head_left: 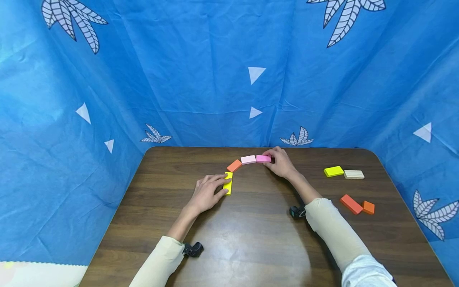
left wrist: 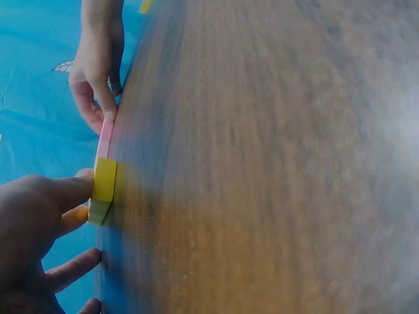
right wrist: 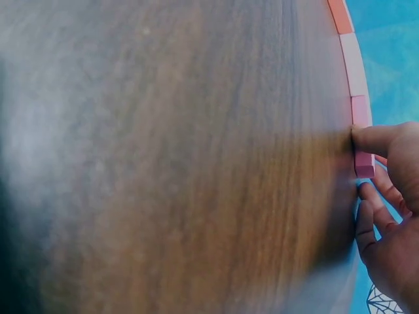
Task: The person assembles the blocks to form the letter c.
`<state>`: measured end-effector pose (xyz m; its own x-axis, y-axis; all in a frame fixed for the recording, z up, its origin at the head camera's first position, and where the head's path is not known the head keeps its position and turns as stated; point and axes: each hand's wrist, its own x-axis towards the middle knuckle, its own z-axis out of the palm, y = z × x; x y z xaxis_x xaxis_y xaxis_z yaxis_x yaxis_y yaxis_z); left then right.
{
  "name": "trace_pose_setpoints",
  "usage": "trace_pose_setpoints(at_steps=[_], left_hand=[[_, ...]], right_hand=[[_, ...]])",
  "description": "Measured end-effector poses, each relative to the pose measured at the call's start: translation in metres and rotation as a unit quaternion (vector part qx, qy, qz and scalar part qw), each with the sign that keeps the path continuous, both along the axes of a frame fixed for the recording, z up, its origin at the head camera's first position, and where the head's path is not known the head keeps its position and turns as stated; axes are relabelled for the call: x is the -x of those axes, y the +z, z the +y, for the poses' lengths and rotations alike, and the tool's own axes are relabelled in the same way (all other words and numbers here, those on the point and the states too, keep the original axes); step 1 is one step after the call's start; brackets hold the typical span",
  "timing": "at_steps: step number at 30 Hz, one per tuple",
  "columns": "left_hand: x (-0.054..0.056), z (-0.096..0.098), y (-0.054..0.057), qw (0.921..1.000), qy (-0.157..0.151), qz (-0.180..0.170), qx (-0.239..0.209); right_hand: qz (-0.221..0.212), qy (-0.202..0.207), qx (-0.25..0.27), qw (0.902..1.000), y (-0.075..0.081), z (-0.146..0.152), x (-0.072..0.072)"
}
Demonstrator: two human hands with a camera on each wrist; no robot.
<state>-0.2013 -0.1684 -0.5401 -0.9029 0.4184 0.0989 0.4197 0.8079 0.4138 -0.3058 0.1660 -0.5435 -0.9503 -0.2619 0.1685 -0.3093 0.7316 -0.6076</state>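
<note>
In the head view, several flat blocks form a bent row near the table's far edge. At its left end lies a yellow block (head_left: 228, 189), its long side running toward the viewer; my left hand (head_left: 208, 193) holds it between thumb and fingers. An orange block (head_left: 234, 166) stands slantwise beyond it, followed by a pale pink block (head_left: 248, 160). The brighter pink block (head_left: 263, 158) is at the right end, its near side pinched by my right hand (head_left: 281, 162). In the right wrist view the thumb presses this pink block (right wrist: 361, 111), which meets the pale pink block (right wrist: 353, 64).
On the table's right side, another yellow block (head_left: 334, 171) lies end to end with a cream block (head_left: 354, 174). Nearer, a red-orange block (head_left: 351, 204) sits beside a shorter-looking orange block (head_left: 368, 207). A blue patterned cloth (head_left: 215, 79) hangs behind the wooden table (head_left: 172, 159).
</note>
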Motion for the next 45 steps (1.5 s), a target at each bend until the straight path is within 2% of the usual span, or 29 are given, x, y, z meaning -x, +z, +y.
trace_pose_setpoints(at_steps=[14, 24, 33, 39, 45], left_hand=[[-0.001, 0.002, -0.001, 1.0000, -0.002, -0.005, 0.001], [-0.002, 0.004, -0.001, 1.0000, -0.006, -0.002, 0.000], [-0.002, 0.005, -0.001, 1.0000, -0.008, -0.005, 0.000], [-0.003, 0.005, 0.000, 0.9999, -0.011, -0.004, -0.001], [-0.004, -0.001, 0.002, 0.9999, -0.012, -0.004, 0.005]], right_hand=[[-0.006, -0.012, 0.016, 0.9998, 0.003, 0.001, -0.008], [-0.005, -0.030, 0.022, 0.9993, -0.004, 0.007, -0.010], [-0.013, -0.033, 0.023, 0.9991, -0.002, 0.010, -0.013], [-0.029, -0.023, 0.024, 0.9990, 0.007, 0.022, -0.022], [-0.040, -0.007, 0.006, 0.9991, 0.016, 0.049, -0.036]])
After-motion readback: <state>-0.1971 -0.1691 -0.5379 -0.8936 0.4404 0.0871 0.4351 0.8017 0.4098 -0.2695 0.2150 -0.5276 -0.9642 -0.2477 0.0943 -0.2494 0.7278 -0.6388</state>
